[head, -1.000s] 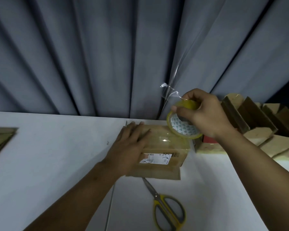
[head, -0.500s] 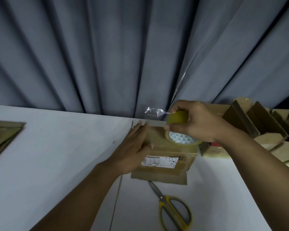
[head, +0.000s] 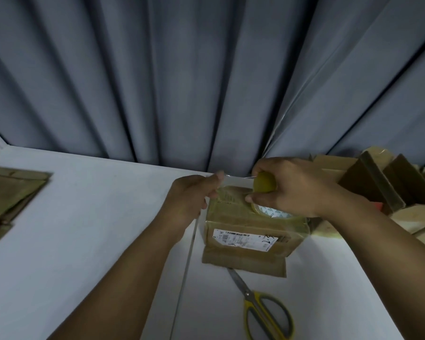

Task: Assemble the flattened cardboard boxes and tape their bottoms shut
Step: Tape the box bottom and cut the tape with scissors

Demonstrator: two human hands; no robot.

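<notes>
An assembled brown cardboard box [head: 249,228] with a white shipping label stands upside down on the white table [head: 88,231]. My right hand [head: 295,187] grips a yellowish roll of clear tape [head: 264,186] just above the box's top face. My left hand [head: 189,197] is at the box's far left corner and pinches the loose end of the clear tape strip [head: 233,176], which stretches across to the roll.
Yellow-handled scissors [head: 263,307] lie on the table in front of the box. Several assembled boxes [head: 388,190] are piled at the right. Flattened cardboard [head: 10,192] lies at the left edge. A grey curtain [head: 206,82] hangs right behind the table.
My left hand lifted off the box top and took hold of the tape end. My right hand lowered the roll towards the box, drawing the strip level.
</notes>
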